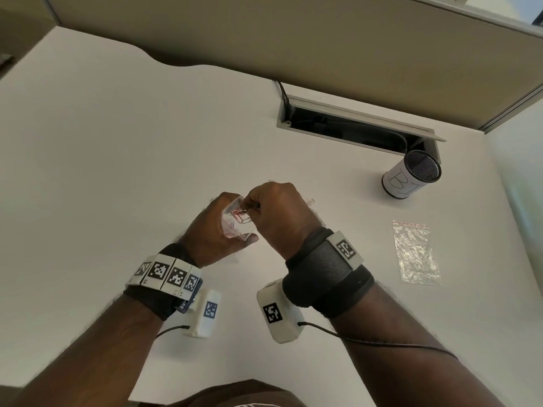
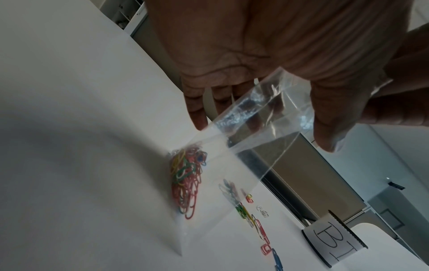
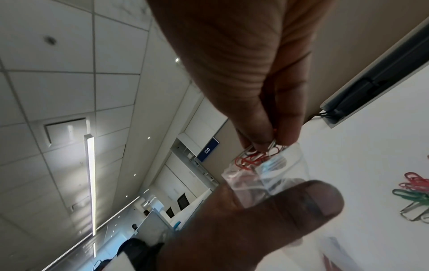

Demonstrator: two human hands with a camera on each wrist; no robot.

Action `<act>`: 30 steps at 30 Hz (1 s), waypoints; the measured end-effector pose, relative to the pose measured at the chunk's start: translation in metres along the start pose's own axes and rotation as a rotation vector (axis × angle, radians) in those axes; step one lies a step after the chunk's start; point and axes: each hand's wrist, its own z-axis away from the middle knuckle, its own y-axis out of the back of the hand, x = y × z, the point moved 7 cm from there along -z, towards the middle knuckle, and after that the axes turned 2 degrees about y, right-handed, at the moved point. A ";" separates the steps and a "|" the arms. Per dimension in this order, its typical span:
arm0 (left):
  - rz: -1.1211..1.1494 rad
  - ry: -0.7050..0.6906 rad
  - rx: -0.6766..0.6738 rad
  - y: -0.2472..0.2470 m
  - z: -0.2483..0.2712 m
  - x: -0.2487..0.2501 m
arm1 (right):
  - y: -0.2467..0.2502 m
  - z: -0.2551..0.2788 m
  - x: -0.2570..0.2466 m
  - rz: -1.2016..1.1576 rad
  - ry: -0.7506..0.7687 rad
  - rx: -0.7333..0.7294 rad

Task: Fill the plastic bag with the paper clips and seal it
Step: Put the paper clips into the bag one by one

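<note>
Both hands work just above the counter's middle, nearest the lens. Left hand (image 1: 219, 230) curled around the plastic bag (image 1: 235, 221), thumb and fingers propping its mouth. Right hand (image 1: 276, 212) pinches a bunch of paper clips (image 3: 253, 157) at that mouth, not yet released. Bag: thin, limp, slick film; best held by the rim, else the mouth likely collapses. Clips light, prone to snag. Loose clips (image 2: 255, 218) lie just beyond on the counter. Spare bag (image 1: 415, 254) and mesh cup (image 1: 411, 177) toward the right edge, cable slot (image 1: 352, 121) at the far edge; none obstruct.
</note>
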 end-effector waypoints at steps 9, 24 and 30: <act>0.006 -0.035 0.014 0.000 0.001 0.007 | -0.005 0.001 -0.007 -0.071 0.067 0.054; 0.017 -0.010 0.027 0.005 0.002 -0.006 | 0.003 0.018 0.149 -0.135 -0.340 0.145; 0.020 -0.012 0.018 0.004 0.003 -0.006 | -0.059 0.035 0.178 -0.004 -0.443 -0.146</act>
